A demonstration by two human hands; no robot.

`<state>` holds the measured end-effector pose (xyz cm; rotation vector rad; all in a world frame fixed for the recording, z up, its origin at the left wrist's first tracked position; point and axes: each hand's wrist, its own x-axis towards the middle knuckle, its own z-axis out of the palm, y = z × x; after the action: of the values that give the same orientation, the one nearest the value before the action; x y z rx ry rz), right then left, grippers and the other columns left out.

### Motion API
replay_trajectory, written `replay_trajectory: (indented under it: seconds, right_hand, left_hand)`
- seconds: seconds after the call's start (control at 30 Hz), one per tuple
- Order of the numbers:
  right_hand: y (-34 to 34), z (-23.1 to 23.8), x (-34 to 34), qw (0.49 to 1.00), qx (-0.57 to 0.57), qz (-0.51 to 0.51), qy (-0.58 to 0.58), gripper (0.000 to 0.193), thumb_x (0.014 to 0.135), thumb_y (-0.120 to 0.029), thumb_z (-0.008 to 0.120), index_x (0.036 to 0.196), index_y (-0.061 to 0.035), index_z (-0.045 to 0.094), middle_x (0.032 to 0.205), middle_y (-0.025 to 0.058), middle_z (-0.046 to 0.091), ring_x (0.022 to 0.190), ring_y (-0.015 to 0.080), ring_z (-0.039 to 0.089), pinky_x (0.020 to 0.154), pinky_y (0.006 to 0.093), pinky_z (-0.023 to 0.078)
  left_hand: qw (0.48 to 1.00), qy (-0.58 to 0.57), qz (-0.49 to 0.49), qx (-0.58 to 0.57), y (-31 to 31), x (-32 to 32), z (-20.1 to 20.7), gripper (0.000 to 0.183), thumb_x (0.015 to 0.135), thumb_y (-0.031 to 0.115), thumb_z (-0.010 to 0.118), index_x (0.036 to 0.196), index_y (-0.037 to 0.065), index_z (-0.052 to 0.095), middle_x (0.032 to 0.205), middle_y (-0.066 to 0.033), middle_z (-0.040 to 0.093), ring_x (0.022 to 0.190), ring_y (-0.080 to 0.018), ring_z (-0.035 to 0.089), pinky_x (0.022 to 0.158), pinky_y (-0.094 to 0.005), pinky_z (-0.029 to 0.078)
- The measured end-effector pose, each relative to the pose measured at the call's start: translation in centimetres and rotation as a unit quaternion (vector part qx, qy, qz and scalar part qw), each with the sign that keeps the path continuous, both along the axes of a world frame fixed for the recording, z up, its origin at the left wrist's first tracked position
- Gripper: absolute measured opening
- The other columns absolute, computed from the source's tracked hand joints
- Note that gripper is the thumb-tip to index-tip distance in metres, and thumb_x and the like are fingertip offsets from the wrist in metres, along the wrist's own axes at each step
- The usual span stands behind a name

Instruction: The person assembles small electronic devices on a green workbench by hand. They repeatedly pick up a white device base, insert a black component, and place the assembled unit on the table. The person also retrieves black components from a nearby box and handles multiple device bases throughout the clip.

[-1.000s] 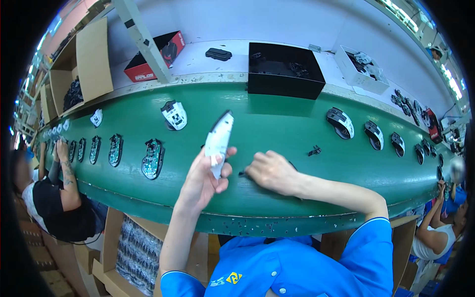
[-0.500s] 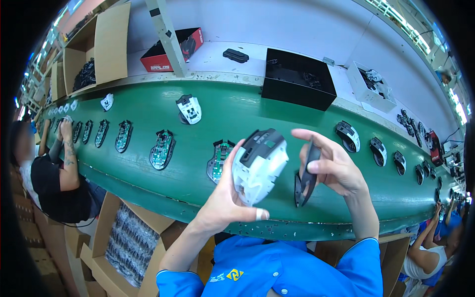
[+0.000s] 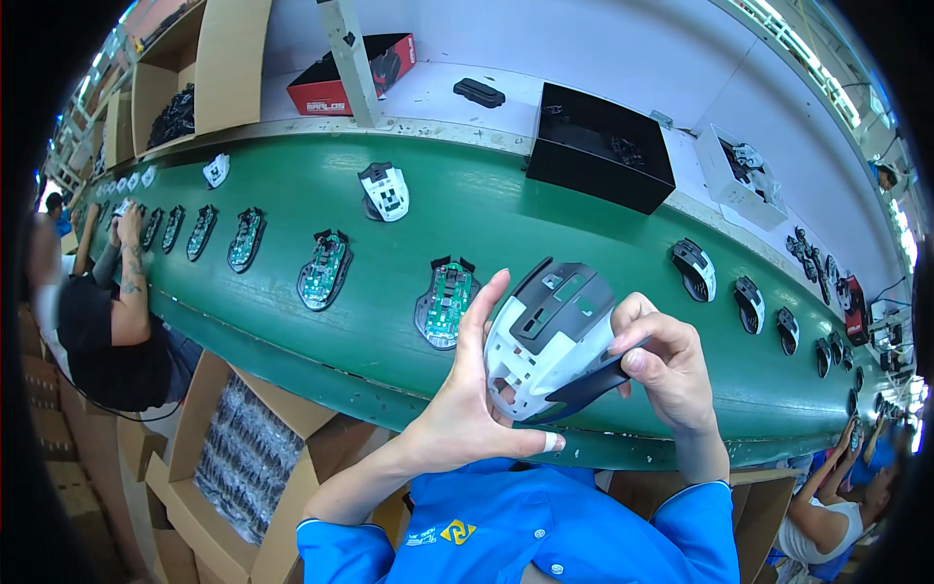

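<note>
My left hand (image 3: 467, 389) is closed around a white and dark grey computer mouse top shell (image 3: 545, 336), holding it tilted above the green belt. The fingers of my right hand (image 3: 666, 360) pinch a curved black side piece (image 3: 584, 389) against the shell's lower right side. Whether that piece is seated cannot be seen. On the belt just left of the shell lies a mouse base with a green circuit board (image 3: 447, 304). Another such base (image 3: 325, 270) lies further left. Beyond them rests a white and black mouse shell (image 3: 383, 192).
More circuit-board bases line the green belt (image 3: 486, 219) toward a co-worker (image 3: 112, 302) at left. Assembled mice (image 3: 693, 270) stand in a row at right. An open black box (image 3: 598, 161) and a red box (image 3: 350, 78) stand on the back ledge. Below left is a carton (image 3: 282, 389) of wrapped parts.
The black side piece has moved left, from apart in my right hand to against the shell. My left hand has shifted right and turned the shell slightly.
</note>
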<state>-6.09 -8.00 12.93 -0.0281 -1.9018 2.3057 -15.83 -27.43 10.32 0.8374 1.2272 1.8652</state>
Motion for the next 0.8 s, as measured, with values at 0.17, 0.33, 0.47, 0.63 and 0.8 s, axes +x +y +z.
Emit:
replay_trajectory:
  seconds: [0.17,0.33,0.47,0.63,0.8]
  right_hand:
    - [-0.3,-0.3,-0.2,0.999,0.030,-0.012,0.016,0.011,0.082,-0.009,0.067,0.091,-0.0030,0.068,0.091,0.0033,0.049,0.074,0.0079,0.051,0.052,0.0185,0.046]
    - [-0.2,-0.5,-0.5,0.999,0.018,-0.017,0.036,0.012,0.080,-0.008,0.068,0.091,-0.0024,0.068,0.090,0.0041,0.048,0.073,0.0079,0.051,0.049,0.0178,0.046]
    - [-0.2,-0.7,-0.6,0.999,0.018,-0.018,0.045,0.011,0.080,-0.007,0.068,0.090,-0.0021,0.068,0.089,0.0043,0.048,0.073,0.0077,0.051,0.049,0.0177,0.046]
    - [-0.3,-0.5,-0.9,0.998,0.037,-0.019,0.056,0.011,0.080,-0.006,0.068,0.090,-0.0019,0.068,0.090,0.0042,0.047,0.073,0.0075,0.051,0.047,0.0175,0.046]
    - [-0.4,-0.3,-1.1,0.997,0.043,-0.017,0.062,0.012,0.079,-0.005,0.068,0.091,-0.0018,0.068,0.090,0.0044,0.047,0.072,0.0074,0.050,0.047,0.0172,0.046]
  left_hand:
    - [0.999,0.031,0.024,-0.011,0.1,0.1,0.2,0.119,0.061,-0.005,0.074,0.144,0.010,-0.010,0.138,-0.0173,0.020,0.132,-0.0275,0.027,0.106,-0.0401,0.030]
    - [0.997,0.067,0.032,-0.019,-0.3,-0.1,0.2,0.117,0.062,-0.006,0.073,0.144,0.010,-0.009,0.138,-0.0159,0.019,0.131,-0.0265,0.028,0.105,-0.0398,0.032]
    - [0.998,0.047,0.033,-0.018,-0.3,-0.1,0.2,0.116,0.062,-0.006,0.073,0.144,0.009,-0.008,0.139,-0.0148,0.016,0.131,-0.0261,0.027,0.105,-0.0398,0.032]
    - [0.996,0.073,0.048,-0.024,-0.4,-0.3,-0.2,0.115,0.062,-0.005,0.074,0.144,0.006,-0.007,0.143,-0.0141,0.011,0.132,-0.0263,0.024,0.106,-0.0382,0.031]
    - [0.996,0.073,0.055,-0.023,-0.6,-0.3,-0.1,0.115,0.062,-0.001,0.076,0.143,0.005,-0.005,0.145,-0.0140,0.008,0.133,-0.0271,0.024,0.107,-0.0382,0.029]
